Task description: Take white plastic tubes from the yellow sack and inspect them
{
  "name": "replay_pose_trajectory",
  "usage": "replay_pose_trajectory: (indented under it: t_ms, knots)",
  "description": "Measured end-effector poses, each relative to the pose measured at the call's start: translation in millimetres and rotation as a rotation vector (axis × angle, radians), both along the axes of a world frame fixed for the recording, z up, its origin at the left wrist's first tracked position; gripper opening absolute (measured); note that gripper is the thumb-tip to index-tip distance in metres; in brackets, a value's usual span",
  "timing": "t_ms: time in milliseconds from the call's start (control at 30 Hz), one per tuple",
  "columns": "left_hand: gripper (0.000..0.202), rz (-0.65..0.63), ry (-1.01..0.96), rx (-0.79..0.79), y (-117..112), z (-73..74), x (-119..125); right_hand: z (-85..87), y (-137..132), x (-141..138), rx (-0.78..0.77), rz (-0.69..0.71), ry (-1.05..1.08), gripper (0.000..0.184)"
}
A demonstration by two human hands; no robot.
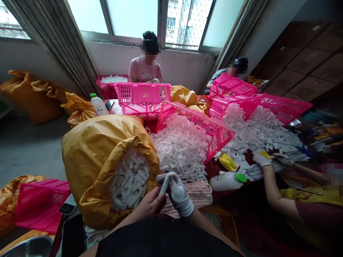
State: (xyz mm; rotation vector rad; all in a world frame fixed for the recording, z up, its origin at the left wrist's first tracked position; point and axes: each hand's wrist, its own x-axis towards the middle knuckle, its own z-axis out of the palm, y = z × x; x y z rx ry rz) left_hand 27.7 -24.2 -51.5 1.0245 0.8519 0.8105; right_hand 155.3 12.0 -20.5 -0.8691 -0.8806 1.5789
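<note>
My left hand (153,202), bare, pinches the lower end of a small whitish tube (163,186). My right hand (179,193) wears a white glove, its fingers bent over the upper end of the same piece. Beside my left hand an orange sack (100,142) gapes open, full of small white tubes (131,178). Straight ahead, a heap of similar tubes (180,146) spills from a tipped pink basket (194,116). Beneath my right hand lies a folded pinkish striped cloth (199,192).
A green-capped white bottle (226,181) lies right of the cloth, near a yellow scoop-like item (228,162). A co-worker's gloved hands (264,159) work at the right. Two people sit across behind pink baskets (144,94). Another bottle (99,105) stands behind the sack.
</note>
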Motion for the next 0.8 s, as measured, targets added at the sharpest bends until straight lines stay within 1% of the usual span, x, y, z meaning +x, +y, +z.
replay_pose_trajectory:
  t_ms: [100, 167, 233, 300, 400, 467, 533, 667, 733, 800]
  knots:
    - [0.040, 0.000, -0.124, -0.097, 2.0, 13.8, 0.0, -3.2, -3.4, -2.6, 0.007, -0.030, 0.027, 0.027]
    - [0.039, -0.050, -0.243, -0.183, 4.1, 22.3, 0.4, -4.9, -7.2, -3.6, -0.012, 0.005, 0.071, 0.031]
    - [0.041, -0.109, -0.336, -0.246, 5.7, 25.8, 1.4, -8.2, -12.4, -2.7, -0.049, 0.064, 0.091, 0.037]
    - [0.043, -0.143, -0.376, -0.288, 6.1, 23.1, 3.2, -14.1, -18.3, 0.2, -0.088, 0.114, 0.076, 0.039]
    - [0.045, -0.176, -0.400, -0.371, 4.7, 11.3, 6.2, -23.8, -25.5, 5.5, -0.167, 0.148, 0.059, 0.041]
    - [0.046, -0.217, -0.424, -0.429, 3.7, 3.3, 7.8, -26.3, -27.6, 7.7, -0.208, 0.157, 0.067, 0.041]
    - [0.047, -0.250, -0.456, -0.462, 4.1, -1.8, 9.2, -23.9, -27.7, 8.6, -0.221, 0.130, 0.073, 0.041]
    - [0.042, -0.360, -0.536, -0.549, 7.8, -3.6, 12.1, -10.7, -26.6, 9.3, -0.197, -0.021, 0.085, 0.039]
    - [0.043, -0.392, -0.535, -0.569, 9.2, -2.2, 13.5, -6.0, -27.5, 10.4, -0.185, -0.004, 0.060, 0.040]
    - [0.047, -0.362, -0.461, -0.503, 9.6, -0.3, 14.7, -5.6, -28.9, 11.8, -0.169, 0.060, 0.014, 0.039]
